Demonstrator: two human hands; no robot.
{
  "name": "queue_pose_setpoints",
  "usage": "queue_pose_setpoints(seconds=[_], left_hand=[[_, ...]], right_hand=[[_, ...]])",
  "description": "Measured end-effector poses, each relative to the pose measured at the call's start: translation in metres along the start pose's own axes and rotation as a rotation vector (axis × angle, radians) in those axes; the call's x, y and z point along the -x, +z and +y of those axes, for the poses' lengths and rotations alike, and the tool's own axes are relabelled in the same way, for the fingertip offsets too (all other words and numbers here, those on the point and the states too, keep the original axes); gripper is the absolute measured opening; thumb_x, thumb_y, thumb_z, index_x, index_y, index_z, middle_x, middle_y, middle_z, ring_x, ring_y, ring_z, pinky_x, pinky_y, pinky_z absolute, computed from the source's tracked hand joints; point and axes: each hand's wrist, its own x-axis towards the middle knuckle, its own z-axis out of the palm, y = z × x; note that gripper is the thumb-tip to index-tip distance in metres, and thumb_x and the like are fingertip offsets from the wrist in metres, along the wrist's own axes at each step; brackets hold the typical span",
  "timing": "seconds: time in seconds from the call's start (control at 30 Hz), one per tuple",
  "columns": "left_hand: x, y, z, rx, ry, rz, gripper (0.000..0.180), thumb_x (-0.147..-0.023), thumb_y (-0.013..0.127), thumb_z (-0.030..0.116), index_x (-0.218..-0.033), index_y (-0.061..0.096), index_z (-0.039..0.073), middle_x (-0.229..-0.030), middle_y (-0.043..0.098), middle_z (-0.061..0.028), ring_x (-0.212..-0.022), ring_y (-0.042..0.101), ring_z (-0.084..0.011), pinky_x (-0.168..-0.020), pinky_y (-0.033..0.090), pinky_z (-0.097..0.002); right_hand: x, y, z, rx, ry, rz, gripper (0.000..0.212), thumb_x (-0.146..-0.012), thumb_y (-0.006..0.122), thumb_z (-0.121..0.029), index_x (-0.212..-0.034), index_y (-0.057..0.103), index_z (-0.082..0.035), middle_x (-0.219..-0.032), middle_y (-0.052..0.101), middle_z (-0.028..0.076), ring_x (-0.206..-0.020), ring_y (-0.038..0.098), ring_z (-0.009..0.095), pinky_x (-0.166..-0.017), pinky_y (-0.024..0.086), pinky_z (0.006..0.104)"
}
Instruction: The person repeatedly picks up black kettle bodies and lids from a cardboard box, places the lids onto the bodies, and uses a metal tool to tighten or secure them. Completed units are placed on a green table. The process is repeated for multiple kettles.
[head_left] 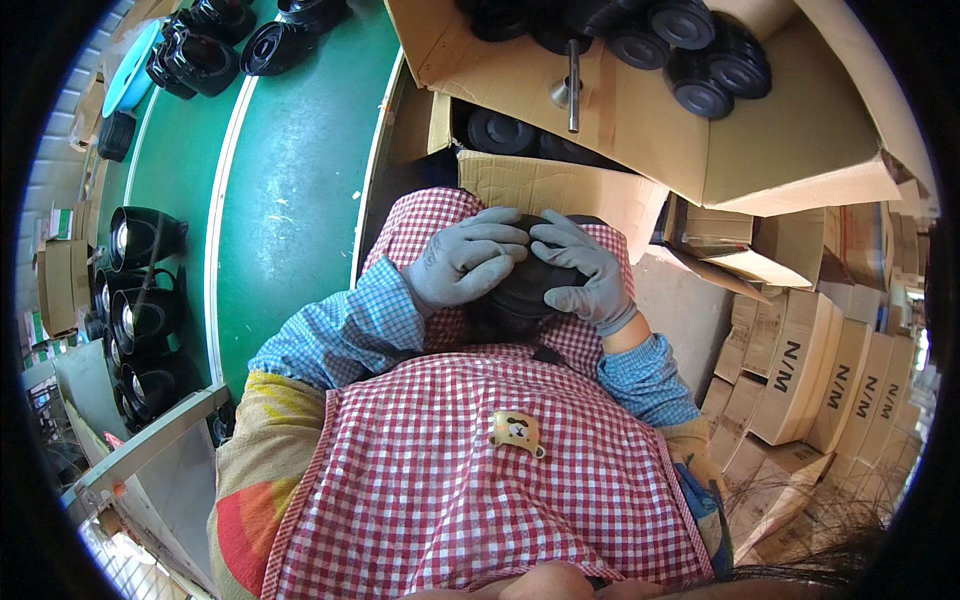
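A black round plastic part (524, 288) rests in my lap between my hands. My left hand (466, 260), in a grey glove, is curled against its left side, fingers bent over the upper edge. From the right, my right hand (584, 268), also gloved in grey, grips the same part with its fingers on top and the thumb lower down. The two sets of fingertips nearly meet over it. Much of the part and its underside are hidden by the gloves and its dark colour.
Ahead, an open cardboard box (640, 115) holds several black round parts (702, 97), and a metal rod (573, 85) stands upright before it. A lower carton (540, 180) holds more. Left runs a green conveyor belt (290, 160) with black housings (140, 238). Cartons (795, 365) are stacked right.
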Motion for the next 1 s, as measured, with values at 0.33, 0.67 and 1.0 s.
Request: queue_pose_setpoints(seconds=[0.33, 0.67, 1.0], left_hand=[[-0.023, -0.023, 0.023, -0.518, -0.221, -0.12, 0.065, -0.098, 0.056, 0.042, -0.148, 0.045, 0.001, -0.149, 0.045, -0.0278, -0.142, 0.037, -0.0483, -0.12, 0.025, -0.0561], [-0.017, -0.006, 0.05, -0.55, -0.094, -0.207, 0.1, -0.089, 0.05, 0.075, -0.153, 0.036, 0.0, -0.156, 0.036, -0.0292, -0.146, 0.03, -0.0498, -0.118, 0.016, -0.0643], [-0.021, 0.0, 0.05, -0.487, -0.116, -0.157, 0.087, -0.089, 0.056, 0.065, -0.15, 0.041, 0.006, -0.148, 0.044, -0.0273, -0.14, 0.037, -0.0495, -0.114, 0.021, -0.067]], right_hand=[[-0.005, -0.003, -0.031, 0.398, -0.053, 0.023, 0.042, -0.099, 0.062, -0.037, -0.121, 0.067, -0.002, -0.137, 0.061, 0.021, -0.132, 0.052, 0.042, -0.115, 0.038, 0.0493], [-0.012, 0.007, -0.021, 0.225, -0.077, 0.082, 0.051, -0.106, 0.045, -0.038, -0.14, 0.054, -0.001, -0.147, 0.05, 0.023, -0.144, 0.037, 0.044, -0.12, 0.027, 0.0514], [0.002, 0.024, -0.012, 0.53, -0.005, 0.168, 0.062, -0.098, 0.053, -0.049, -0.135, 0.057, 0.002, -0.142, 0.052, 0.022, -0.137, 0.044, 0.041, -0.117, 0.03, 0.0564]])
